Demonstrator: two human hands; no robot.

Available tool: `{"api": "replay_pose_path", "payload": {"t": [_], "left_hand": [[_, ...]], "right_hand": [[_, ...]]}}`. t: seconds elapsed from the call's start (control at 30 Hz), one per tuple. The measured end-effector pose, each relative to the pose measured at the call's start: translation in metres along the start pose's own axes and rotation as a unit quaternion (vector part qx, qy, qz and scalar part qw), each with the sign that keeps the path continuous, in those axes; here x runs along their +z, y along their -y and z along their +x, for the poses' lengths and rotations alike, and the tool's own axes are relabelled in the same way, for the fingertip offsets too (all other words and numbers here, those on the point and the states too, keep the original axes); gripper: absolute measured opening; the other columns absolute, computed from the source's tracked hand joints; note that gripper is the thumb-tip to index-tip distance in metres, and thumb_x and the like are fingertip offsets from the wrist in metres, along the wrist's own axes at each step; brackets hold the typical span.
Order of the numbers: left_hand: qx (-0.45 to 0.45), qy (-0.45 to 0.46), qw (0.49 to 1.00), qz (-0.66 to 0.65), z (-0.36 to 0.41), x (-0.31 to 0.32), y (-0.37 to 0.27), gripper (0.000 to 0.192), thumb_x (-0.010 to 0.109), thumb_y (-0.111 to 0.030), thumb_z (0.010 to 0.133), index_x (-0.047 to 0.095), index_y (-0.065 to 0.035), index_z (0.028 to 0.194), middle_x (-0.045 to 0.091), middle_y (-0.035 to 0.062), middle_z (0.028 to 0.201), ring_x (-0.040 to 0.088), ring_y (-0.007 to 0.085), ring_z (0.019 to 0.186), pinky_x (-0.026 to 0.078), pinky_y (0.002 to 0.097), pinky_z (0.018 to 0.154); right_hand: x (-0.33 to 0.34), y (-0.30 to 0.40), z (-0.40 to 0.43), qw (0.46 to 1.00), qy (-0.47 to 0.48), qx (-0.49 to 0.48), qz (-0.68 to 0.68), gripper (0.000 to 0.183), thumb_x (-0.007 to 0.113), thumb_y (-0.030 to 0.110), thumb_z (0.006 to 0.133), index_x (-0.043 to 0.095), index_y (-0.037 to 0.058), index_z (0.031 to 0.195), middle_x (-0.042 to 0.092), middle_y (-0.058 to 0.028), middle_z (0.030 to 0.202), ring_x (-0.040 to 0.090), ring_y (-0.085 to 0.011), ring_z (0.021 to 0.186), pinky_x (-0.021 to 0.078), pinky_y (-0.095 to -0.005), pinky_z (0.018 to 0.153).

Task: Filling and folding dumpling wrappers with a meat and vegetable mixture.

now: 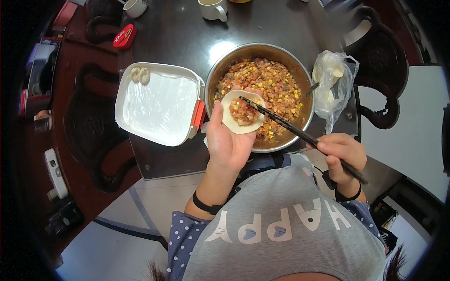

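My left hand (228, 140) is palm up, cradling a round dumpling wrapper (236, 128) over the near edge of a steel bowl (277, 149). A mound of filling (242, 114) with corn kernels sits on the wrapper. Dark chopsticks (299, 131) are gripped in my right hand (339, 154), their tips touching the top of that mound. Inside the bowl is more of the minced filling (260, 73), mixed with yellow corn. A dark utensil handle (313, 87) leans at the bowl's right rim. Two folded dumplings (140, 75) rest in the far left corner of a white plastic container (158, 109).
Right of the bowl lies a clear plastic bag (334, 84) holding pale wrappers. A red tin (125, 36) and a white mug (213, 8) stand farther back on the dark table (168, 38). Another cup (135, 7) is at the far left. Carved wooden chairs (91, 116) flank the table.
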State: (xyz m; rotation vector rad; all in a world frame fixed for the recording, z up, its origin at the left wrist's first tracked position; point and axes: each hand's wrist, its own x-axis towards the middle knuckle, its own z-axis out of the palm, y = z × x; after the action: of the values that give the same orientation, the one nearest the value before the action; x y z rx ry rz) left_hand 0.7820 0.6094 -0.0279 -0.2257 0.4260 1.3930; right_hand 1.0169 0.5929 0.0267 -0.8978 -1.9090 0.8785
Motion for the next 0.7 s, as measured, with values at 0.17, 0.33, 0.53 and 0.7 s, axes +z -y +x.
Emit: {"api": "replay_pose_path", "payload": {"t": [0.17,0.33,0.53,0.7], "left_hand": [[-0.016,0.004,1.0,-0.017,-0.004,-0.002,-0.01,0.047,0.026,-0.031,0.104,0.033,-0.0016,0.141,0.042,0.0175,0.14,0.032,0.0346,0.138,0.027,0.05,0.115],[-0.023,0.019,0.999,-0.035,-0.006,0.0,-0.013,0.048,0.027,-0.03,0.104,0.031,-0.0017,0.142,0.039,0.0182,0.142,0.031,0.0348,0.138,0.027,0.0497,0.115],[-0.002,0.017,1.0,0.01,-0.007,0.004,-0.012,0.047,0.027,-0.031,0.104,0.033,-0.0015,0.14,0.039,0.0184,0.142,0.032,0.0358,0.138,0.028,0.0501,0.115],[0.014,0.019,0.999,0.032,-0.004,0.004,-0.011,0.046,0.028,-0.032,0.104,0.037,-0.0017,0.137,0.047,0.0184,0.134,0.036,0.0366,0.135,0.029,0.0499,0.114]], "right_hand": [[-0.002,-0.003,0.007,0.991,-0.063,0.043,0.114,0.034,0.058,0.027,0.096,0.066,-0.0053,0.092,0.067,-0.0172,0.084,0.069,-0.0236,0.073,0.0566,-0.03,0.066],[-0.003,-0.011,0.006,0.984,-0.035,0.091,0.15,0.024,0.061,0.02,0.093,0.066,-0.0032,0.088,0.066,-0.0157,0.083,0.069,-0.0219,0.072,0.0557,-0.0291,0.065],[0.007,-0.017,0.012,0.99,-0.027,0.078,0.117,0.023,0.062,0.018,0.093,0.065,-0.0032,0.086,0.067,-0.0137,0.082,0.069,-0.0204,0.071,0.0547,-0.0283,0.065],[0.002,-0.015,0.01,0.976,-0.093,0.073,0.183,0.026,0.057,0.02,0.097,0.062,-0.0031,0.085,0.067,-0.0145,0.081,0.069,-0.0214,0.07,0.0556,-0.0281,0.064]]}}
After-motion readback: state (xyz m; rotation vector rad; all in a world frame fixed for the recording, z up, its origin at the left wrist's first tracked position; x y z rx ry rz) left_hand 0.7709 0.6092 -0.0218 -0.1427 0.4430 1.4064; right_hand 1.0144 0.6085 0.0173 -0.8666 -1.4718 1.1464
